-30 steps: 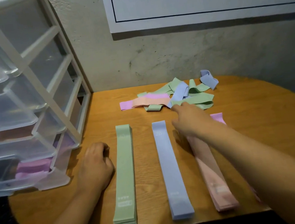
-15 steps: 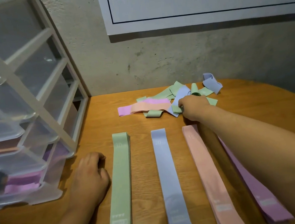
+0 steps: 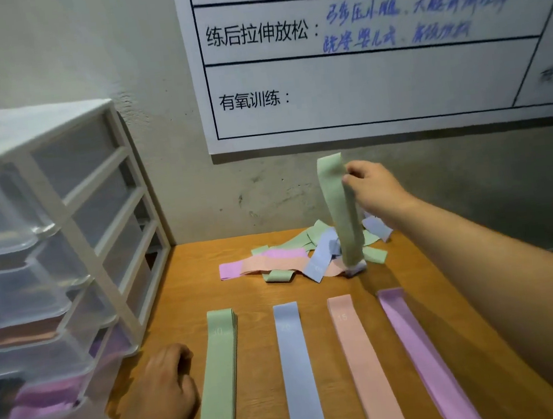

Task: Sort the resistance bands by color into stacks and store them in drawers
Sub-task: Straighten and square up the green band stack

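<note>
My right hand (image 3: 370,186) pinches the top of a green band (image 3: 340,209) and holds it up so that it hangs down over the loose pile of mixed bands (image 3: 294,259) at the back of the table. Its lower end still touches the pile. Nearer to me lie sorted stacks side by side: a green stack (image 3: 219,381), a blue stack (image 3: 299,375), a peach stack (image 3: 364,368) and a purple stack (image 3: 423,358). My left hand (image 3: 163,391) rests on the table left of the green stack, fingers loosely curled, holding nothing.
A clear plastic drawer unit (image 3: 78,266) with a white frame stands at the left; peach and purple bands show inside its lower drawers. The wooden table (image 3: 194,287) meets a grey wall with a white printed poster (image 3: 372,60).
My right hand took a green band from the pile and lifted it high above the table. The view tilted upward. My left hand stayed put.
</note>
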